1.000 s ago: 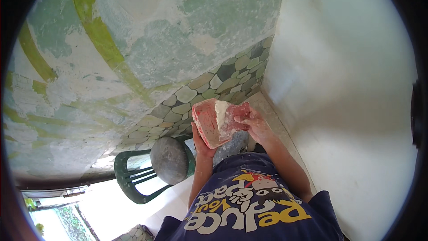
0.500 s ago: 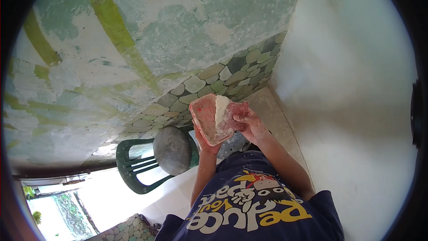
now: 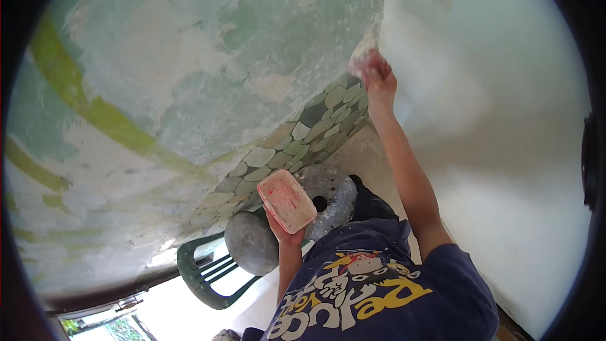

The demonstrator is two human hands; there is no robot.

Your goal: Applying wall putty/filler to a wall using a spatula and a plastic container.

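My right hand (image 3: 382,90) is raised at the end of an outstretched arm and grips a reddish putty spreader (image 3: 365,65). The spreader's pale, putty-covered edge meets the patchy green wall (image 3: 202,44) close to the inside corner, just above the stone strip. Lower down, my left hand (image 3: 289,235) holds a shallow red rectangular tub (image 3: 287,202) from beneath and the side. Whitish smears coat the tub's inside, and its open face is turned up.
A stone-pattern strip (image 3: 303,136) runs along the wall's foot, and a plain white wall (image 3: 480,120) stands at right. Below the tub are a speckled grey round surface (image 3: 334,192), a grey disc-shaped thing (image 3: 249,240) and a dark green plastic chair (image 3: 196,278).
The spreader, loaded with putty over the tub before, has gone up and away to the wall corner with my right hand. My left hand has lowered the tub slightly.
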